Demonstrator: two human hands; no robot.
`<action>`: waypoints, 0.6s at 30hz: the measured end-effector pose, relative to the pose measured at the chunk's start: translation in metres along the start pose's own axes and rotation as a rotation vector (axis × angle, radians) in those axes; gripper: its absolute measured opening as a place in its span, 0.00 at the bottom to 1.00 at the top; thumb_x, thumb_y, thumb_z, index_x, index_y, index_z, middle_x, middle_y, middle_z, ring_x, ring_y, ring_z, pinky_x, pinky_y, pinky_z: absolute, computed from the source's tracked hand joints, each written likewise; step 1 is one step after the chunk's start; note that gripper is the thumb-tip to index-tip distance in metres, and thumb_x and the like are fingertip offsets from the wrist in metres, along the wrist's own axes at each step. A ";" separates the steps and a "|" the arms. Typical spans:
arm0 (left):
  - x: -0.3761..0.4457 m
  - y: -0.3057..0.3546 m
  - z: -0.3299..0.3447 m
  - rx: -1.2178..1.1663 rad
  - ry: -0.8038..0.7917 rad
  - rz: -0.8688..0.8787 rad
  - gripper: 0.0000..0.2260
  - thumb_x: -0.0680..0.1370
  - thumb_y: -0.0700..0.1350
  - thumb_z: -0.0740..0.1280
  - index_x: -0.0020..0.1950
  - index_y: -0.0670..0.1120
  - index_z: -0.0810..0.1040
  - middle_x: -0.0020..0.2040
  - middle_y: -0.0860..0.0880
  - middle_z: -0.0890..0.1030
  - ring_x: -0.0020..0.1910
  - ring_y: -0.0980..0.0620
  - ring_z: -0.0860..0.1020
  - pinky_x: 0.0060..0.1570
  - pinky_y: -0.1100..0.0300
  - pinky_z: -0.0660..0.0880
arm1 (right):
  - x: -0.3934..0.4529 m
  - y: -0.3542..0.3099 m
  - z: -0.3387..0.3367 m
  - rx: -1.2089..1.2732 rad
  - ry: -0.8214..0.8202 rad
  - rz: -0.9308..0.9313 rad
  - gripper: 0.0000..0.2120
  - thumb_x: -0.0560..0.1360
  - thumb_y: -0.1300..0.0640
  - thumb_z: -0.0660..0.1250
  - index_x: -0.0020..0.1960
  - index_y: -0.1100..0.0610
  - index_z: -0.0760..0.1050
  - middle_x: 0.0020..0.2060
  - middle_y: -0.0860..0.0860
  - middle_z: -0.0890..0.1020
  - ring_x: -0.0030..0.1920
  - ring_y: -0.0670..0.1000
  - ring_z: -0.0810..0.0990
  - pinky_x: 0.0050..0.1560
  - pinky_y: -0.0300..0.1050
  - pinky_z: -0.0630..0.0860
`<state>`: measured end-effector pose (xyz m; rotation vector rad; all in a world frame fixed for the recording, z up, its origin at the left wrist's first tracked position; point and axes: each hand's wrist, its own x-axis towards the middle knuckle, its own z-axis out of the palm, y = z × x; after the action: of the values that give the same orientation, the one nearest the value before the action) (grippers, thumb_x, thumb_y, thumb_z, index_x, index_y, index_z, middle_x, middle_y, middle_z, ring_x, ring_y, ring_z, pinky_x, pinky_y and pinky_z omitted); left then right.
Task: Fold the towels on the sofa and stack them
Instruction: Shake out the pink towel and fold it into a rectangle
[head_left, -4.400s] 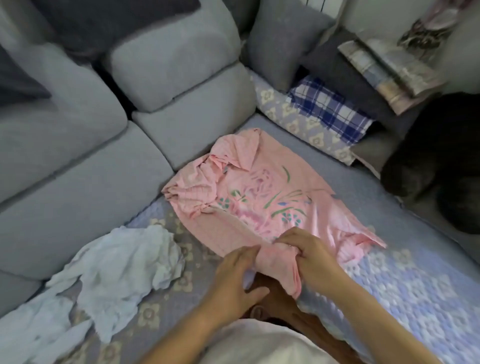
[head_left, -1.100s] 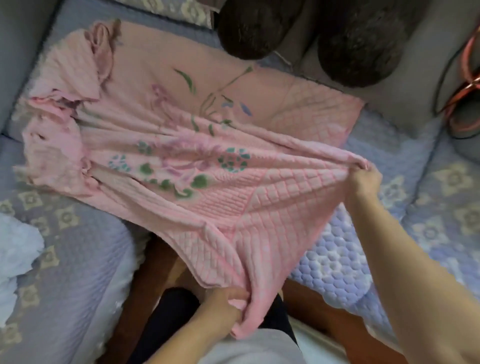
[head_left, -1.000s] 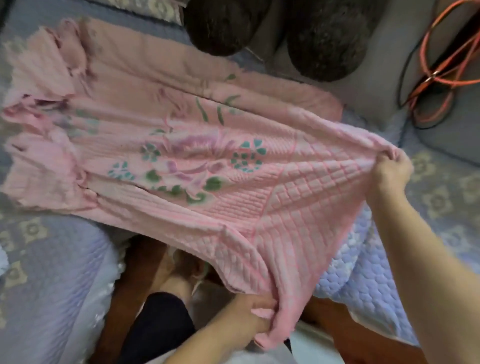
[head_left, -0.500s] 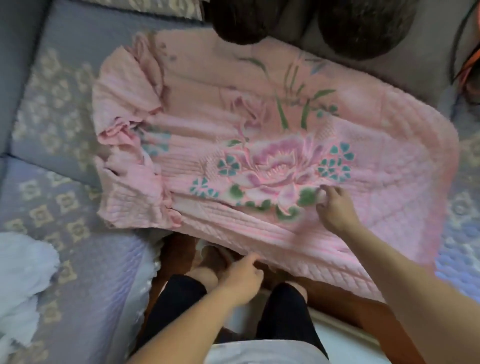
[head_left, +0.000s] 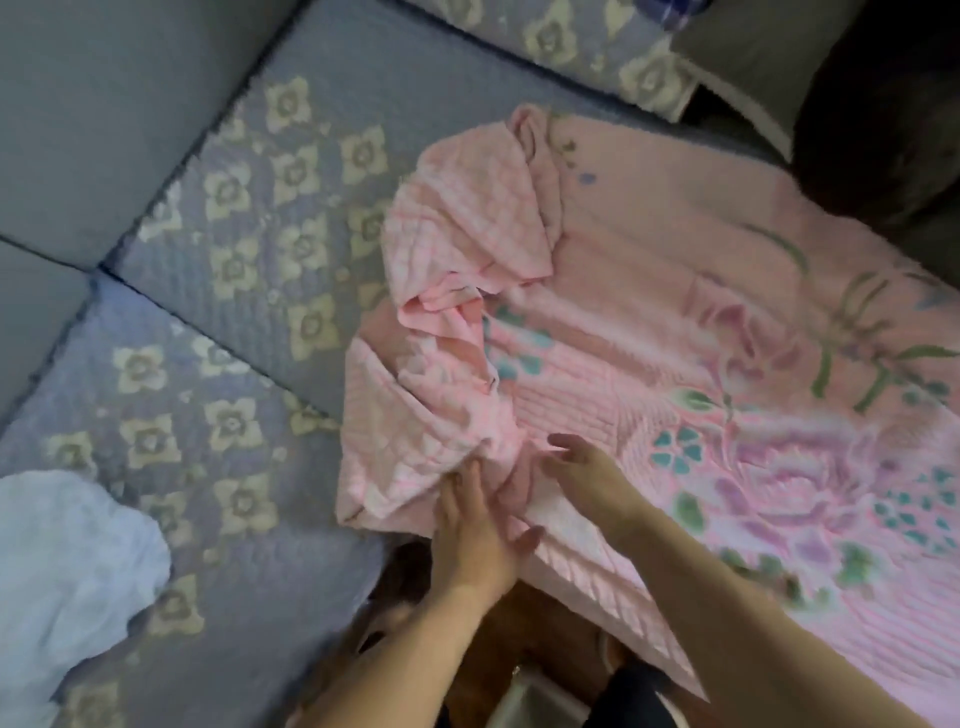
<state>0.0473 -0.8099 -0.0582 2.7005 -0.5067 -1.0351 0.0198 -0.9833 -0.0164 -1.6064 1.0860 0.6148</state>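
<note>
Head view. Your left hand (head_left: 475, 525) lies with fingers straight on the bunched near-left corner of the pink towel (head_left: 675, 332), pressing it flat rather than gripping. Your right hand (head_left: 587, 470) rests just beside it on the same towel, fingers loosely extended, holding nothing. The pink towel is spread across the sofa's quilted cover (head_left: 249, 270), its left end rumpled and folded over. A white towel (head_left: 67, 561) lies crumpled at lower left, well apart.

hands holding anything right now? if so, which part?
Nothing is clearly held. Left hand and right hand lie with fingers extended on the pink towel, at the bunched folds near its front edge, touching rather than pinching it.
</note>
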 end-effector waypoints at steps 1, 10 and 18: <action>0.013 -0.005 0.003 0.012 0.020 0.028 0.52 0.67 0.73 0.63 0.83 0.50 0.47 0.79 0.44 0.56 0.75 0.43 0.60 0.71 0.48 0.67 | 0.011 -0.027 0.027 -0.028 -0.008 0.051 0.12 0.79 0.55 0.68 0.60 0.58 0.75 0.45 0.49 0.81 0.43 0.45 0.80 0.36 0.32 0.72; 0.049 -0.148 -0.194 -0.903 0.396 -0.312 0.15 0.75 0.41 0.66 0.60 0.50 0.73 0.50 0.54 0.79 0.48 0.50 0.78 0.45 0.55 0.73 | -0.008 -0.224 0.126 0.309 -0.406 -0.177 0.15 0.78 0.72 0.62 0.62 0.62 0.77 0.47 0.57 0.83 0.46 0.54 0.83 0.53 0.50 0.79; 0.157 -0.378 -0.262 -0.505 0.081 -0.697 0.30 0.71 0.63 0.75 0.65 0.47 0.75 0.62 0.38 0.80 0.60 0.37 0.78 0.63 0.43 0.74 | 0.144 -0.257 0.024 0.107 0.490 0.112 0.34 0.62 0.43 0.72 0.65 0.52 0.71 0.58 0.56 0.79 0.55 0.60 0.81 0.57 0.58 0.80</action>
<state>0.4253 -0.5049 -0.0773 2.4455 0.6772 -1.0009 0.3152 -1.0010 -0.0211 -1.6518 1.5478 0.2285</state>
